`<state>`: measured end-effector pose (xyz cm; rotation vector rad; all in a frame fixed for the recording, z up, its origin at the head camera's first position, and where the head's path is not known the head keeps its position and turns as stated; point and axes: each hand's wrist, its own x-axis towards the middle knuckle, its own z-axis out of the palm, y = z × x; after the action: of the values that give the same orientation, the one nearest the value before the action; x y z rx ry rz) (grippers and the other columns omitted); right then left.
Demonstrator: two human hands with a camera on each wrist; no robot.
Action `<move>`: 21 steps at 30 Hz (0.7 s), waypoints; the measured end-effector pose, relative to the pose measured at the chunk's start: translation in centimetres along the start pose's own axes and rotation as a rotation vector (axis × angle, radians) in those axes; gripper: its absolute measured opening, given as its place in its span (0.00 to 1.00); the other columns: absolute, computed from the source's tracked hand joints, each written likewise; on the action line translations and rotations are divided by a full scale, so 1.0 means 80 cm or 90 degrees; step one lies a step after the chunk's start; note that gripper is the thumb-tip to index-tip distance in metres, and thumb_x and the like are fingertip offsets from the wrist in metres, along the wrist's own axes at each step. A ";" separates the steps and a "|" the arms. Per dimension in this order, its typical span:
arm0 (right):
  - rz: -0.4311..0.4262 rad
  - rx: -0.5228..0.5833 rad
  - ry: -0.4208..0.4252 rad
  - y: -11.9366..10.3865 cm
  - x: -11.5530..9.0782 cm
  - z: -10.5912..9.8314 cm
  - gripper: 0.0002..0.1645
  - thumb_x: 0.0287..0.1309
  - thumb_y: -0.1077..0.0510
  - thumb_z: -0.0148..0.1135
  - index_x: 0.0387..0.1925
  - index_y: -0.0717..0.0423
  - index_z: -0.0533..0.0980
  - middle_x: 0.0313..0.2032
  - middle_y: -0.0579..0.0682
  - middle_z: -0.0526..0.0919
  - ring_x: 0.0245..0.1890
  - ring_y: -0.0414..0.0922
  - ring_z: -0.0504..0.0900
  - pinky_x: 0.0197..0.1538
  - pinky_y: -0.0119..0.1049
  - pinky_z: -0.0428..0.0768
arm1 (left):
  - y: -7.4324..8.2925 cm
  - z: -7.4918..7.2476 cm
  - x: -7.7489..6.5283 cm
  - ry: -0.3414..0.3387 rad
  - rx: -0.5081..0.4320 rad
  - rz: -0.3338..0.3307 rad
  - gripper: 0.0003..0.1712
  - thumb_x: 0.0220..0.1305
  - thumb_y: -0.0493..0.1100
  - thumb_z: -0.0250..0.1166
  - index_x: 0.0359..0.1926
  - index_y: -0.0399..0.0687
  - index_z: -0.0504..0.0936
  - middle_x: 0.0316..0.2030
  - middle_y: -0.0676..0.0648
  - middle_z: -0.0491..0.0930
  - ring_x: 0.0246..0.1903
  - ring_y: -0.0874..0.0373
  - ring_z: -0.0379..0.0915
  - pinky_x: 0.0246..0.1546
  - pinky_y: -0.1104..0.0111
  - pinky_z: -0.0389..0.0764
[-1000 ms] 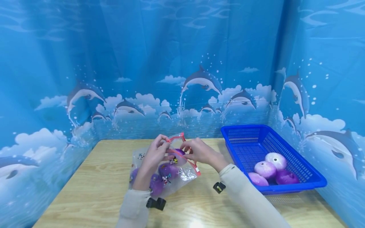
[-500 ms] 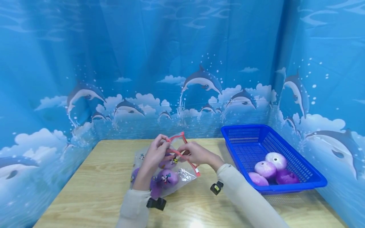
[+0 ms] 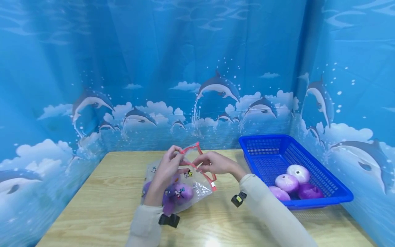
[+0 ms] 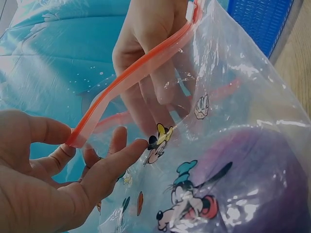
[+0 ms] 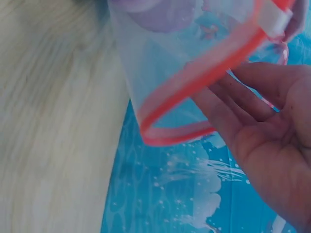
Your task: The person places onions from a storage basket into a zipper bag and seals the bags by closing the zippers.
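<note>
A clear zip bag [image 3: 202,189] printed with cartoon figures lies tilted on the table, its mouth edged by a red zip strip [image 4: 141,68]. Several purple onions [image 3: 184,192] sit inside; one large onion [image 4: 265,182] shows through the film in the left wrist view. My left hand [image 3: 168,166] pinches the strip between thumb and finger and keeps the mouth apart. Fingers of my right hand [image 3: 216,163] reach into that mouth, loosely extended and holding nothing. Near the corner of the mouth, a white slider [image 5: 272,19] sits on the strip.
To the right stands a blue perforated basket [image 3: 334,175] with several more purple and white onions [image 3: 287,183] at its near end. A curtain [image 3: 154,68] with dolphins rises behind the wooden table [image 3: 102,195].
One second ago my right hand held a dark purple onion at the bag's mouth. It has let go, and the onion has dropped down inside the bag. My left hand keeps its pinch.
</note>
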<state>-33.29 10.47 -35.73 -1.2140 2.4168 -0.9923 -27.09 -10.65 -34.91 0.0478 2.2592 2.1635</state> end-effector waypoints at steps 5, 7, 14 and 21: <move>-0.002 -0.009 0.000 0.001 -0.009 -0.012 0.18 0.72 0.62 0.60 0.59 0.57 0.80 0.57 0.57 0.86 0.56 0.51 0.87 0.59 0.38 0.87 | 0.000 0.000 0.000 0.001 -0.004 -0.002 0.05 0.79 0.40 0.49 0.48 0.45 0.70 0.45 0.41 0.74 0.43 0.50 0.85 0.42 0.59 0.91; -0.003 -0.013 0.000 0.001 -0.013 -0.018 0.18 0.72 0.61 0.60 0.60 0.58 0.80 0.57 0.58 0.86 0.56 0.51 0.87 0.58 0.37 0.88 | 0.000 0.000 0.000 0.001 -0.005 -0.003 0.05 0.79 0.39 0.49 0.48 0.45 0.70 0.45 0.41 0.74 0.43 0.49 0.85 0.42 0.60 0.91; 0.013 -0.011 0.001 -0.002 -0.031 -0.040 0.19 0.71 0.60 0.62 0.60 0.58 0.80 0.57 0.59 0.85 0.53 0.51 0.88 0.50 0.34 0.90 | -0.001 0.001 0.001 0.004 -0.007 -0.004 0.06 0.78 0.39 0.50 0.50 0.42 0.71 0.44 0.42 0.74 0.41 0.51 0.85 0.41 0.59 0.92; 0.054 -0.048 -0.012 -0.004 -0.058 -0.067 0.19 0.69 0.59 0.63 0.60 0.56 0.80 0.56 0.56 0.86 0.51 0.49 0.88 0.47 0.33 0.90 | 0.000 0.000 0.002 0.007 -0.001 -0.011 0.07 0.78 0.40 0.50 0.50 0.43 0.71 0.45 0.42 0.74 0.44 0.46 0.85 0.42 0.60 0.92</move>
<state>-32.92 16.45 -31.89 -1.1296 2.4885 -0.8692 -27.24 -10.65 -34.90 0.0153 2.2549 2.1621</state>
